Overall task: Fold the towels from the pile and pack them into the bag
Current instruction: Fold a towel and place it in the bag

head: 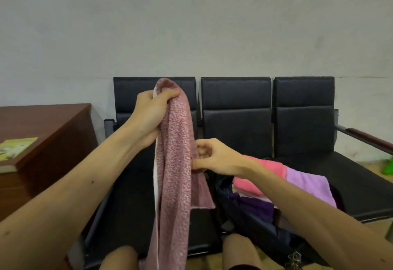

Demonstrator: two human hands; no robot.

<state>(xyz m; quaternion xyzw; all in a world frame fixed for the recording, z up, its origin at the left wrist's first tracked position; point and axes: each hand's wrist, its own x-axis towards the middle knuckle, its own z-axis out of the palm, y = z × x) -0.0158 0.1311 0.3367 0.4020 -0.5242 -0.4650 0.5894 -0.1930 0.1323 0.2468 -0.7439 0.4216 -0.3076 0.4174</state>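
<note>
Both hands [148, 118] grip mottled pink towel [176, 163] w/ white edge.

A bench [304, 99] of three seats stands far, against the wall [191, 25]. A desk [53, 125] stands to its left, with a book [14, 148] on it. A bag [251, 223] lies on the bench's near edge, with folded towels [308, 186] in it. Left of the bag, before the left seat, hangs a towel [175, 163]. The left hand [148, 116] grips its top, and the right hand [214, 157] pinches its right edge lower down.
</note>
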